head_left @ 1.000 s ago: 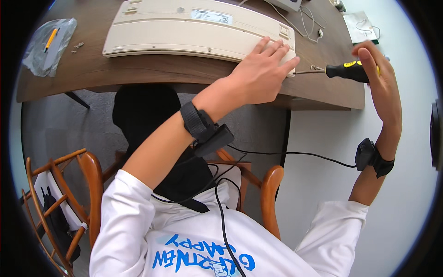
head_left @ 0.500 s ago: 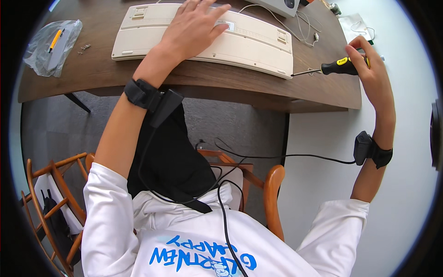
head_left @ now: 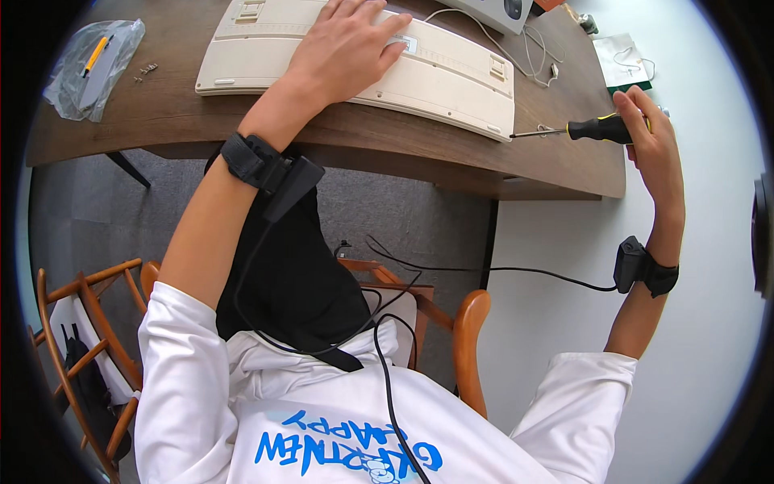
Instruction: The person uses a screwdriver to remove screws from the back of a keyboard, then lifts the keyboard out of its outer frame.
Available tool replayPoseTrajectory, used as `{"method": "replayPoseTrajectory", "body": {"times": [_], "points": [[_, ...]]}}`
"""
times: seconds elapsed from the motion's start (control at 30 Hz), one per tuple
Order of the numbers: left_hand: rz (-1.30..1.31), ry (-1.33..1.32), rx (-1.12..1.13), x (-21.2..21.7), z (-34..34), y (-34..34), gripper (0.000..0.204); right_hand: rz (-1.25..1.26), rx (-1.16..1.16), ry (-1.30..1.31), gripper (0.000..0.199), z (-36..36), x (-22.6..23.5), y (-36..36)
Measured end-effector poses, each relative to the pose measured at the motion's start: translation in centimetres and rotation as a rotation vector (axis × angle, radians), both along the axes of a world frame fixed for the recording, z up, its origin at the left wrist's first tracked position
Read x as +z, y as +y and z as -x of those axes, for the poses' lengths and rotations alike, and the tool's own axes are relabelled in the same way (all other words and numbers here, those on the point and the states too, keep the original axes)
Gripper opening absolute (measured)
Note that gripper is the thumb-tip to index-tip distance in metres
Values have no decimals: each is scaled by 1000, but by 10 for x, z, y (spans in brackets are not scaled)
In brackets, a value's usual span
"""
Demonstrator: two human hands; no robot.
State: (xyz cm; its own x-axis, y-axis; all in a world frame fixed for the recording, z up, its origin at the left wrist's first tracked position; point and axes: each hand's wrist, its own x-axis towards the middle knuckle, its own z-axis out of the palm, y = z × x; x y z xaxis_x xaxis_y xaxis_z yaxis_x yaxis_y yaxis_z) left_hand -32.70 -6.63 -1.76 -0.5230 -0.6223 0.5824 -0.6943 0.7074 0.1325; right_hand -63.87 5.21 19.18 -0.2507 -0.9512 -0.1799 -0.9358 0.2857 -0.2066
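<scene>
A cream keyboard (head_left: 451, 101) lies upside down on the desk, its folded feet and underside screws facing up. My left hand (head_left: 343, 52) rests flat on its back, fingers spread. At the right, my right hand (head_left: 651, 145) is closed around the black and yellow handle of a screwdriver (head_left: 597, 128). The shaft lies nearly level and points left, with its tip at the keyboard's near right corner. Whether the tip sits in a screw is too small to tell.
Several loose screws (head_left: 145, 71) lie left of the keyboard, beside a clear plastic bag (head_left: 95, 71) with a yellow-handled tool. A thin cable (head_left: 536, 64) coils behind the keyboard near a white box (head_left: 492, 11). A white paper bag (head_left: 622, 60) stands at the far right. Wooden chairs (head_left: 472, 347) are below.
The screwdriver handle has turned, so its yellow label no longer shows. My right fingers have shifted around the handle. My left hand stays on the keyboard; the whole view has shifted slightly.
</scene>
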Motion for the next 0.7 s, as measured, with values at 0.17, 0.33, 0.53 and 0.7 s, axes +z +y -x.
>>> {"method": "replayPoseTrajectory", "body": {"times": [0.17,0.33,0.53,0.7], "points": [[1,-4,22,0,-8,2,40,233,468,-221,30,5,-23,9],[-13,4,8,5,-8,3,40,280,473,-131,48,-5,-20,9],[21,-5,7,4,-5,2,41,216,173,54,48,-31,-16,6],[160,-70,-70,8,2,5,44,315,525,44,25,-21,-20,12]]}}
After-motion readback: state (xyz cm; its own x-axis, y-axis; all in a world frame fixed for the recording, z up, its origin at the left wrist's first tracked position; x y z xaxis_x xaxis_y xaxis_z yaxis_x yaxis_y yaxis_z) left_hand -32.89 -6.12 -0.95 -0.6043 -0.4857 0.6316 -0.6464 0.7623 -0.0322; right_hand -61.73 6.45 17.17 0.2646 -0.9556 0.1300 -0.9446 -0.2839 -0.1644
